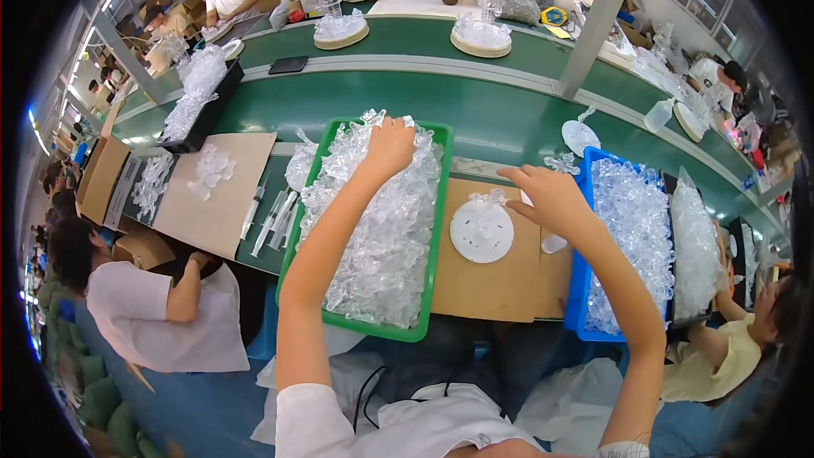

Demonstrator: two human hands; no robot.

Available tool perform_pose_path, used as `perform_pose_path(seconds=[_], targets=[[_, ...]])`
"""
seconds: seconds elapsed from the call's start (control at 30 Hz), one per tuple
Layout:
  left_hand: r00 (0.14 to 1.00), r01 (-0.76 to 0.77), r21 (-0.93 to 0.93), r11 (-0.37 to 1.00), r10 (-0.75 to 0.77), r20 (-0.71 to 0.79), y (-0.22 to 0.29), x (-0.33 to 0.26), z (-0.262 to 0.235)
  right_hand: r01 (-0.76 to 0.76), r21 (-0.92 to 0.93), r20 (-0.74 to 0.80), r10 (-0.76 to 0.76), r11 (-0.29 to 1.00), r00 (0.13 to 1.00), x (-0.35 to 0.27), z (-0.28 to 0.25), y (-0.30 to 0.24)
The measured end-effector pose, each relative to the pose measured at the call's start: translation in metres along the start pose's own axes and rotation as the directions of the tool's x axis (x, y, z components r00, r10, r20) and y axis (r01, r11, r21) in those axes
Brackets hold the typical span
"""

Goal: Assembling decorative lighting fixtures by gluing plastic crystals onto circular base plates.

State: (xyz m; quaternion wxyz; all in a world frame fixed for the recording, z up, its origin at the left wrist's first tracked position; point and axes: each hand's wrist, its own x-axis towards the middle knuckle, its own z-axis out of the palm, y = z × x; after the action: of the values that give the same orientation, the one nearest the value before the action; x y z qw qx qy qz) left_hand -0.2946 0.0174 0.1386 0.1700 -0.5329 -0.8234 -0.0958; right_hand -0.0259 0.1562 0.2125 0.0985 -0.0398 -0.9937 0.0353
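My left hand [389,145] reaches into the far end of a green tray [437,203] heaped with clear plastic pieces [381,229], its fingers curled down into the pile. My right hand [551,197] hovers over a brown cardboard sheet [487,284], fingers bent, beside a white round disc [482,231] with a small clear piece standing on its far edge. Whether the right hand holds a small part I cannot tell. A blue tray [582,288] of more clear pieces sits just right of that hand.
A green conveyor belt [500,114] runs behind the trays, carrying round wooden bases with clear assemblies [481,34]. Syringes [273,220] lie left of the green tray. A person in white [161,309] sits at my left, another in yellow [721,356] at my right.
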Motion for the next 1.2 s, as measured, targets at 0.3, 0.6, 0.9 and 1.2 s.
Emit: perform_pose_path(seconds=[0.3, 0.6, 0.9, 1.2], targets=[[0.944, -0.027, -0.664, 0.747, -0.199, -0.262, 0.047, -0.034, -0.072, -0.169, 0.662, -0.209, 0.396, 0.73, 0.894, -0.061, -0.007, -0.047], [0.938, 0.077, -0.74, 0.668, -0.299, -0.173, 0.232, -0.157, -0.055, -0.242, 0.968, 0.226, 0.671, -0.071, 0.706, -0.12, 0.09, -0.066], [0.962, 0.27, -0.399, 0.876, -0.229, 0.148, 0.228, -0.18, 0.054, -0.14, 0.921, 0.384, 0.78, -0.364, 0.495, -0.117, 0.124, -0.037], [0.991, 0.116, -0.596, 0.795, -0.052, 0.124, 0.193, -0.198, 0.048, -0.159, 0.878, 0.474, 0.765, -0.452, 0.436, -0.115, 0.137, -0.049]])
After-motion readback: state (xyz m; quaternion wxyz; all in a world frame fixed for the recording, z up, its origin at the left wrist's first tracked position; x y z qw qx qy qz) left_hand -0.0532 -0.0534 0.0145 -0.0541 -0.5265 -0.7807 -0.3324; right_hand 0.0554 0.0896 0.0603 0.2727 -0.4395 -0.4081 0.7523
